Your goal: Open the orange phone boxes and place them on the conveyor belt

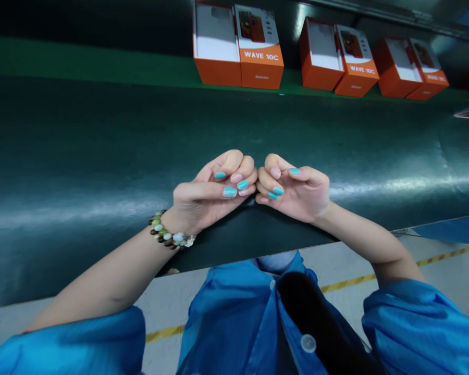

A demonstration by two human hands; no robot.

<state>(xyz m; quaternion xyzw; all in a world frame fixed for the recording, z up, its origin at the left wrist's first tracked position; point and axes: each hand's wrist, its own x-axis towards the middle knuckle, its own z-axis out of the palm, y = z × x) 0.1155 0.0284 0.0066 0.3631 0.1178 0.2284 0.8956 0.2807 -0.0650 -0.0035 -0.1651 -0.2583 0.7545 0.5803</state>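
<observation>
a worker's left hand, its wrist ringed by a beaded bracelet, and right hand curl closed over a dark green workbench, nothing visible in either grip, knuckles touching or nearly so. orange wave 10c phone boxes stand on the far green ledge, well apart from both. loose wrists and evenly bent fingers would likely hold the pose steady.

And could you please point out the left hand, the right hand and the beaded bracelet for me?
Left hand (213, 191): head view, on the thumb.
Right hand (297, 195): head view, on the palm.
Beaded bracelet (167, 236): head view, on a pale bead.
</observation>
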